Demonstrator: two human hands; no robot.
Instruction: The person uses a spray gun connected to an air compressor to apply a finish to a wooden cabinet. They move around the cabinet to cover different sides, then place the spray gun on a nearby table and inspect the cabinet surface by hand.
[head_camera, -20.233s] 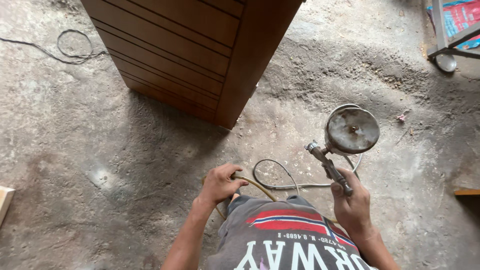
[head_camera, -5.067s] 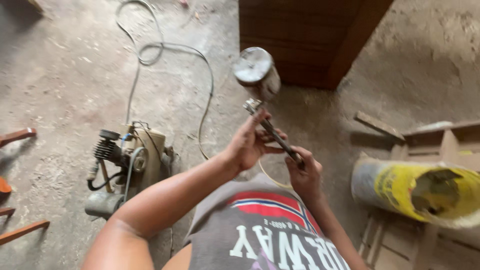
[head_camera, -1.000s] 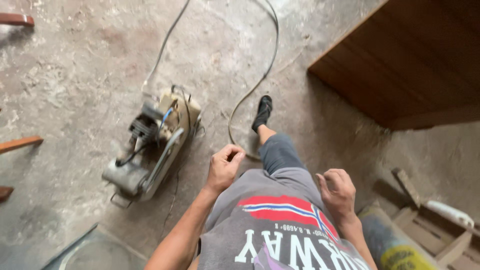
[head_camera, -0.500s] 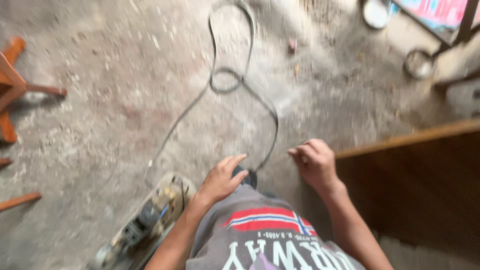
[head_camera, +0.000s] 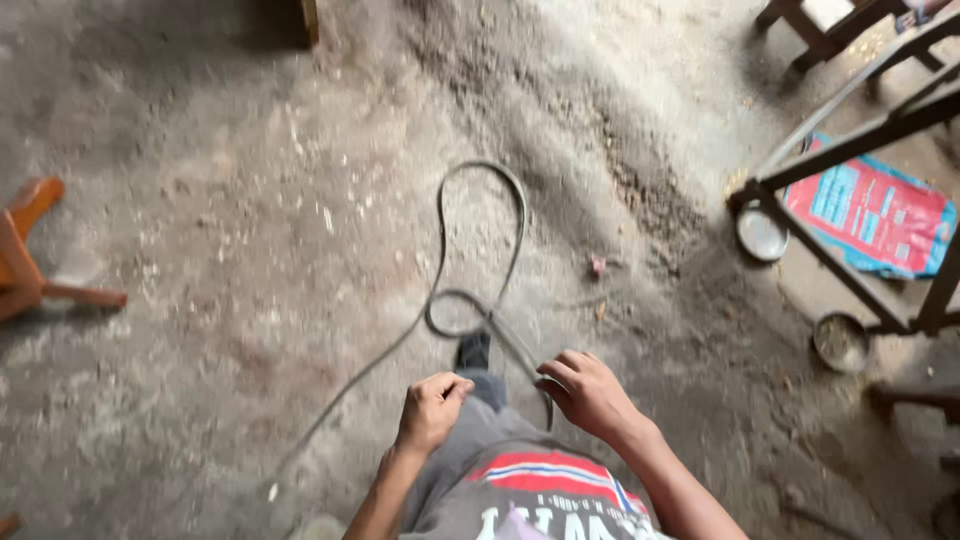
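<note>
The person stands on a dusty concrete floor (head_camera: 250, 300) and looks down past a grey shirt at both hands. The left hand (head_camera: 432, 410), at about 6 o'clock in the view, is curled into a loose fist with nothing visibly in it. The right hand (head_camera: 590, 395), just to its right, has its fingers bent and partly parted; the grey hose (head_camera: 480, 240) runs up to those fingers, but whether they pinch it or merely brush it cannot be told through the blur. From there the hose loops on the floor toward 12 o'clock, crosses itself near a dark shoe (head_camera: 474, 350), and trails off toward 7 o'clock. At 2 to 3 o'clock a dark metal frame (head_camera: 850, 150) stands over a red and blue sack (head_camera: 870, 215), with two round tins (head_camera: 762, 235) by its feet; an orange wooden stool (head_camera: 30, 260) sits at 9 o'clock. The risk seems to be the loop lying close around the foot: a step could snag it and trip the person, or a tug could kink the hose where it crosses.
</note>
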